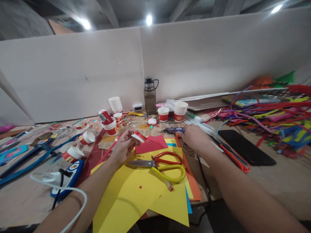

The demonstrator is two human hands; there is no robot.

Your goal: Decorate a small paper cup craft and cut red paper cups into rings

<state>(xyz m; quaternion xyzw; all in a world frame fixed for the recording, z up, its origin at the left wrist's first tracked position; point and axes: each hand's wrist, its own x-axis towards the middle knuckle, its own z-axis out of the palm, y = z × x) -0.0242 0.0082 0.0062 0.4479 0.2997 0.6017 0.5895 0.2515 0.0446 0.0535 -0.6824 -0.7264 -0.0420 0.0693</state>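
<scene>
1. Our left hand [123,146] is pinching a small red-and-white piece [138,136] between thumb and fingers, holding it above the sheets.
2. Our right hand [195,138] is reaching farther forward, its fingers meeting the near end of a blue tool [174,130]; we cannot tell whether they are gripping it.
3. Between our hands, red paper [155,145] is lying just beneath and beside the pinched piece.
4. Nearer us than both hands, scissors with one red and one yellow handle [170,165] are resting on yellow paper [126,194].
5. Right of our right hand, a red box cutter [234,158] and a dark phone [246,147] are lying side by side; farther right, colourful fuzzy stems [279,116] are heaping up.
6. Left of our left hand, red-and-white paper cups [86,138] are tipping over.
7. Beyond our hands, a cup stack [180,112] is standing ahead of the right one, and a dark bottle [150,98] is standing upright before a pale partition [97,71].
</scene>
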